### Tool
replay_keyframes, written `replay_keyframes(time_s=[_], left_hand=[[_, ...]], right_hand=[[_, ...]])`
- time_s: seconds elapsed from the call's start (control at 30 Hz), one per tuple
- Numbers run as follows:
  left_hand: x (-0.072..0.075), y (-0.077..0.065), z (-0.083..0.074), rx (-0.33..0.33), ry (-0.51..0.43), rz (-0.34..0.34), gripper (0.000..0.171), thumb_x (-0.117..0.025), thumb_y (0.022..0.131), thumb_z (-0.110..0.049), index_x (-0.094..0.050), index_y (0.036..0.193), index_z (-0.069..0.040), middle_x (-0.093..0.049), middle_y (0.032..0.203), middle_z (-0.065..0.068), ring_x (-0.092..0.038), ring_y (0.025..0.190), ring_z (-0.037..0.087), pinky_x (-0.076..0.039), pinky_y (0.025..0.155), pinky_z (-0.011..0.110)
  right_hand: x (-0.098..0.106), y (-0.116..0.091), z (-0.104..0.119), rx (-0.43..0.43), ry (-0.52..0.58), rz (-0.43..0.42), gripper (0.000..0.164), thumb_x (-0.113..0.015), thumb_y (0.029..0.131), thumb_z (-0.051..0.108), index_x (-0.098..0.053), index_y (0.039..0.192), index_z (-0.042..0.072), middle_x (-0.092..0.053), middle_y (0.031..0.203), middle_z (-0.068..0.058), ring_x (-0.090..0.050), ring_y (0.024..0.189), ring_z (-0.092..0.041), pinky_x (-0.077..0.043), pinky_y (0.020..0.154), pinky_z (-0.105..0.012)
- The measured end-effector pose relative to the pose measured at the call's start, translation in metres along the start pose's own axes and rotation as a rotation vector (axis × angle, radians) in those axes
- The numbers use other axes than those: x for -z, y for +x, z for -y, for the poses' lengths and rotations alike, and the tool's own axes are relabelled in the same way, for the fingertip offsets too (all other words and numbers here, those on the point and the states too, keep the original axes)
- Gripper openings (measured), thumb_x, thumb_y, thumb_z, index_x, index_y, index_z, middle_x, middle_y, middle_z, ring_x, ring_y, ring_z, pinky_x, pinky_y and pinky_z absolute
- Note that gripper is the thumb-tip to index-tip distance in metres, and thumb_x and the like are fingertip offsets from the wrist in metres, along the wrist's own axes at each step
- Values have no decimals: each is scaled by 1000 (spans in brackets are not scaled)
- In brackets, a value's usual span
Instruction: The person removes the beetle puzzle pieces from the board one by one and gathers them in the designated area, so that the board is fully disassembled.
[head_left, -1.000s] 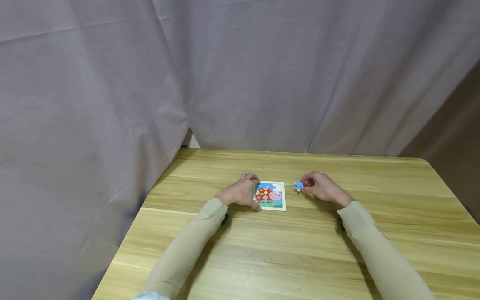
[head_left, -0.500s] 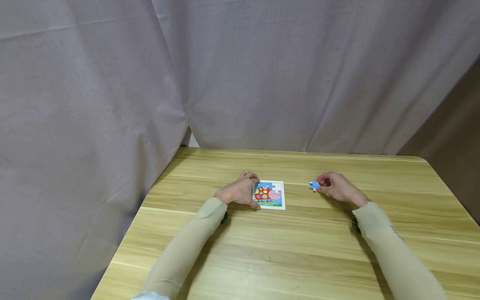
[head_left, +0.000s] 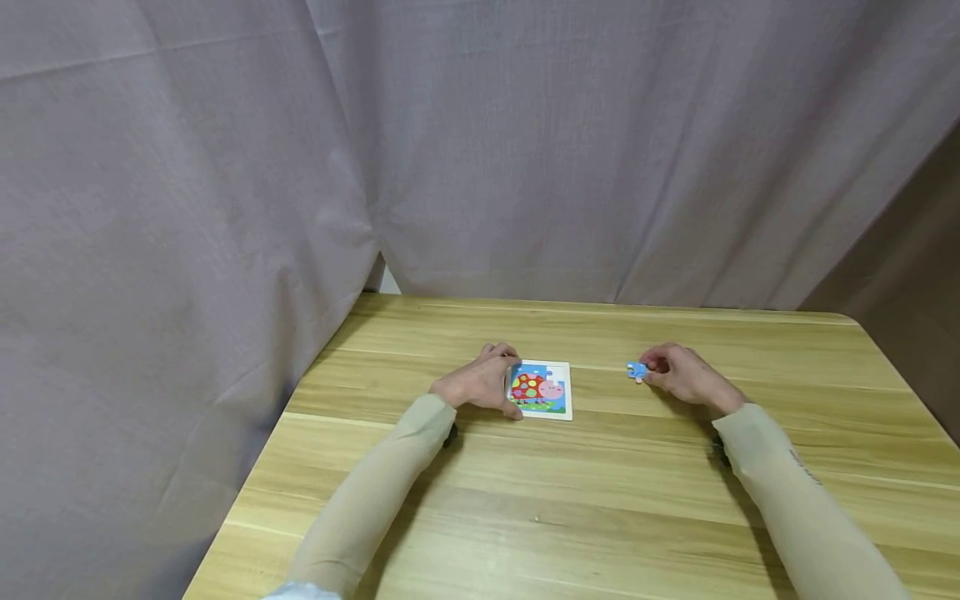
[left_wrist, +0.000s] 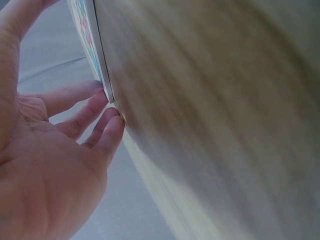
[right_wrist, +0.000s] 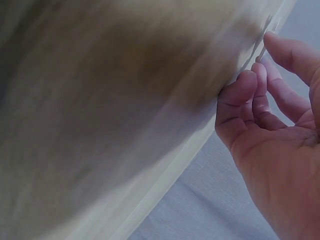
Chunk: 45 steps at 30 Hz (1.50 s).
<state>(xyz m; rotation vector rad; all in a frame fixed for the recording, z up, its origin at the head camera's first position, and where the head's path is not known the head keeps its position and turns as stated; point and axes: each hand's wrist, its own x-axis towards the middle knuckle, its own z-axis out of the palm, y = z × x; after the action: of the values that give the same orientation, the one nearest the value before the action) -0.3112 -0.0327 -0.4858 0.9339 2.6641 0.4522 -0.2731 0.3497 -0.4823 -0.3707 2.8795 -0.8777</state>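
Note:
A small square puzzle board [head_left: 538,392] with a white border lies on the wooden table. It shows a red spotted body and a pink face, with a pale gap at its upper right. My left hand [head_left: 480,382] holds the board's left side, fingers at the far corner and thumb at the near edge. In the left wrist view, fingertips [left_wrist: 100,90] touch the board's edge. To the right, my right hand [head_left: 684,377] pinches a blue puzzle piece [head_left: 637,371] at its right side, low over or on the table. From the right wrist camera, the piece is mostly hidden.
The wooden table [head_left: 525,517] stretches around both hands, its far edge close to a hanging grey curtain [head_left: 495,167]. A strip of table lies between the board and the blue piece. Darker cloth [head_left: 907,275] hangs at the right.
My right hand has moved rightward with the blue puzzle piece, away from the board, slowing over the last half second. The left hand and the board have stayed in place.

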Motion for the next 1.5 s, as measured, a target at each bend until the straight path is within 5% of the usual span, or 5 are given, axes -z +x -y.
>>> replay_keyframes(time_s=[0.93, 1.5], left_hand=[[1, 0, 1, -4, -9, 4, 99, -98, 79, -42, -53, 160, -7, -45, 166, 3, -40, 150, 24, -48, 126, 38], [1, 1, 2, -6, -14, 1, 97, -99, 79, -40, -54, 158, -4, -46, 166, 5, -41, 151, 25, -47, 127, 38]], right_hand=[[10, -6, -11, -39, -18, 18, 21, -74, 99, 3, -71, 116, -8, -72, 101, -14, -61, 92, -19, -48, 74, -20], [2, -6, 7, -5, -34, -88, 39, -76, 99, 6, -67, 129, -17, -74, 106, -22, -65, 94, -23, -51, 76, -21]])
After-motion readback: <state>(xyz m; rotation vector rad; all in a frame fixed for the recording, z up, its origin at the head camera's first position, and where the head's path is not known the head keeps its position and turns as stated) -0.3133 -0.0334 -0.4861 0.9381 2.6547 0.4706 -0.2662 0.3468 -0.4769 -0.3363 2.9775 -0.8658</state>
